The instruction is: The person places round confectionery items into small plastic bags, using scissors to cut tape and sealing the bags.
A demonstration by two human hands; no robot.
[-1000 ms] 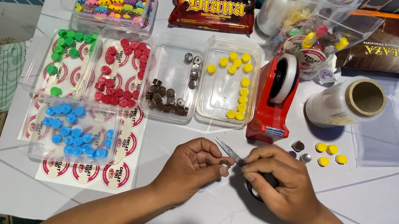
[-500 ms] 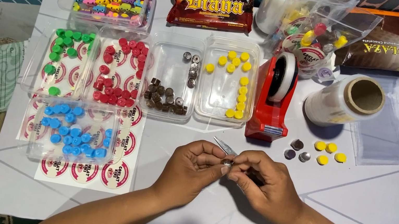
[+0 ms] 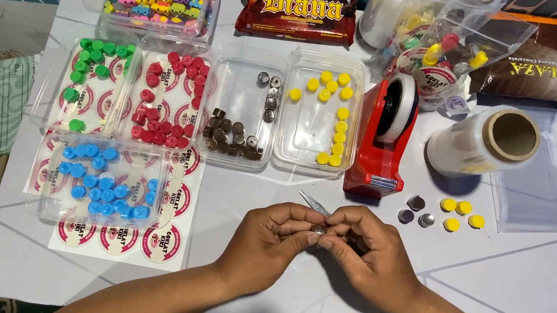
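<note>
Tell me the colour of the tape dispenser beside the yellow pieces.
Red tape dispenser, holding a white roll; head view shows it.

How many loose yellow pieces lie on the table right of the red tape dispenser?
4. Three sit in a row: one, the next, and the rightmost. The fourth lies just below them. None seems hidden.

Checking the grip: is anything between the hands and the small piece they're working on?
Nothing visible. The left hand and right hand both pinch the small dark piece directly at their fingertips, above a bare part of the white table.
</note>
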